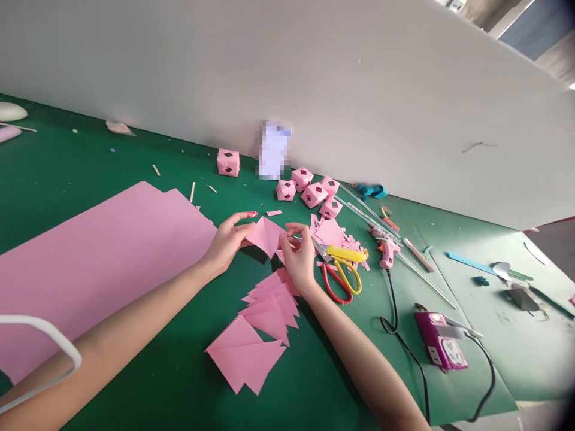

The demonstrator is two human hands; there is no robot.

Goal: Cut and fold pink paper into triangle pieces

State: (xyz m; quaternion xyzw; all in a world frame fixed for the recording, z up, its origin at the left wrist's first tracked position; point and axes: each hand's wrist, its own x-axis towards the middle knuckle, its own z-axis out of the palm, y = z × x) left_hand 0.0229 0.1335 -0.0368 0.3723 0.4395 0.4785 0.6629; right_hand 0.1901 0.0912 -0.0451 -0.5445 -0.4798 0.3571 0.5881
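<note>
Both my hands meet on a small folded pink paper piece (266, 236) over the green table (135, 383). My left hand (227, 242) pinches its left edge with thumb and fingers. My right hand (299, 257) is closed on its right edge. Just below my hands lies a fanned row of folded pink squares (258, 323). Scissors with yellow and red handles (341, 269) lie right beside my right hand.
A large pink sheet (90, 263) covers the table's left. Several pink paper cubes (309, 188) sit by the white wall (359, 90), one cube (228, 162) apart. A pink glue gun (386, 251), glue sticks, a purple power strip (440, 341) and cables lie at right.
</note>
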